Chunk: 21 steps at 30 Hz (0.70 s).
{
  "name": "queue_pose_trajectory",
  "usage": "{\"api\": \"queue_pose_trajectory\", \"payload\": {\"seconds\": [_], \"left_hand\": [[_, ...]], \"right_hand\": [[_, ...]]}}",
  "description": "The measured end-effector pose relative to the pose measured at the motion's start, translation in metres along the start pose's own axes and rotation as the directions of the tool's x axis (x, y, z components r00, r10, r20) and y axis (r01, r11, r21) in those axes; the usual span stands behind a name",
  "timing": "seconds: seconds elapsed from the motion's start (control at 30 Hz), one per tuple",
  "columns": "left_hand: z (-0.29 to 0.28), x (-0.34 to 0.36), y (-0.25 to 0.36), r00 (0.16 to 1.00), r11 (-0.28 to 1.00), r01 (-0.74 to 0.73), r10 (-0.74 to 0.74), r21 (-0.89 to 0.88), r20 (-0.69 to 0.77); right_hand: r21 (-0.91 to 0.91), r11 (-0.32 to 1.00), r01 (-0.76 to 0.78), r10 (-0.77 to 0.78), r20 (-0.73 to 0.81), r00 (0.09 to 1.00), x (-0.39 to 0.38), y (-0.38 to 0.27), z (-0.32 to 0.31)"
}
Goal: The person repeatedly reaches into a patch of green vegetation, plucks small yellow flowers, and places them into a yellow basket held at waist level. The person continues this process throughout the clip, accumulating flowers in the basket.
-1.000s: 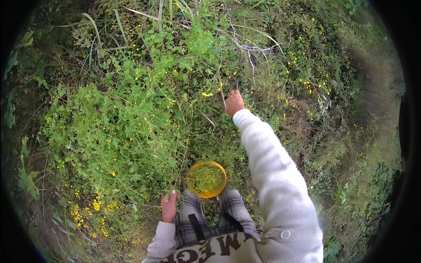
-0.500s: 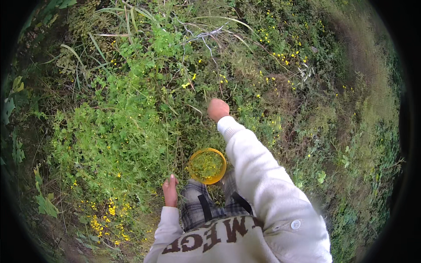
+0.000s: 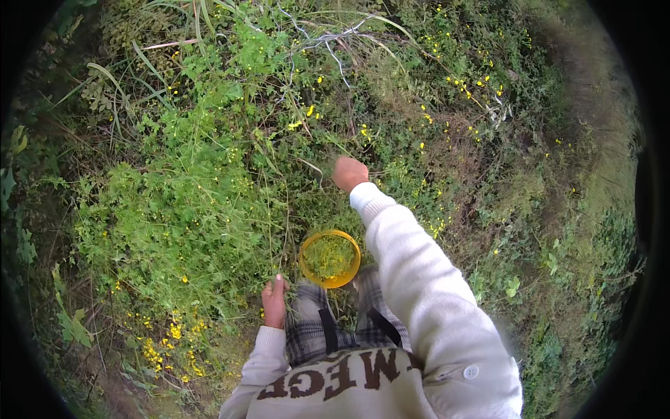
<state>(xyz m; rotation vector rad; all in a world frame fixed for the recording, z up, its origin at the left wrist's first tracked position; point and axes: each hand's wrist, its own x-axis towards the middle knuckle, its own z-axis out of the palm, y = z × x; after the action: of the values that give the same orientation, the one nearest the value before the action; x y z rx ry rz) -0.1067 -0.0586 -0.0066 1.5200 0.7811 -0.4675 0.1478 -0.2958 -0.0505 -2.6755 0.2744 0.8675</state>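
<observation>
Between my legs stands a round yellow bucket (image 3: 335, 282) with green sprigs and small yellow flower heads inside. My right hand (image 3: 350, 174) reaches forward beyond the bucket into the low plants. It is closed, its back toward me, and whatever its fingers hold is hidden. To the left of the bucket, my left hand (image 3: 274, 304) is closed with the thumb on top. A thin plant stem (image 3: 269, 234) runs up from that hand into the greenery.
Dense leafy plants (image 3: 181, 202) fill the left side. Yellow flowers (image 3: 167, 346) cluster at lower left, with more yellow flowers (image 3: 481, 84) at upper right. A pale bare branch (image 3: 328, 40) lies across the far growth. Dry brownish brush (image 3: 453, 160) spreads to the right.
The view has shifted slightly. Both hands stay closed in nearly the same places, and the bucket has not visibly moved between my legs.
</observation>
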Motion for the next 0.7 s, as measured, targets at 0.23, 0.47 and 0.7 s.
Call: {"api": "queue_pose_trajectory", "payload": {"seconds": [0.23,0.47,0.7], "left_hand": [[-0.006,-0.002,0.002,0.998,0.998,-0.06,0.06,0.011,-0.016],[-0.004,0.002,0.001,1.0,0.996,0.006,-0.006,0.085,0.0],[0.009,-0.008,0.016,0.999,0.997,-0.037,0.039,0.069,-0.034]], "right_hand": [[0.566,0.825,0.008,0.181,-0.278,0.944,-0.008,-0.004,0.018],[0.806,0.589,-0.06,0.205,-0.077,0.976,0.006,0.011,0.006],[0.957,0.13,-0.261,0.121,0.246,0.962,-0.071,0.04,-0.021]]}}
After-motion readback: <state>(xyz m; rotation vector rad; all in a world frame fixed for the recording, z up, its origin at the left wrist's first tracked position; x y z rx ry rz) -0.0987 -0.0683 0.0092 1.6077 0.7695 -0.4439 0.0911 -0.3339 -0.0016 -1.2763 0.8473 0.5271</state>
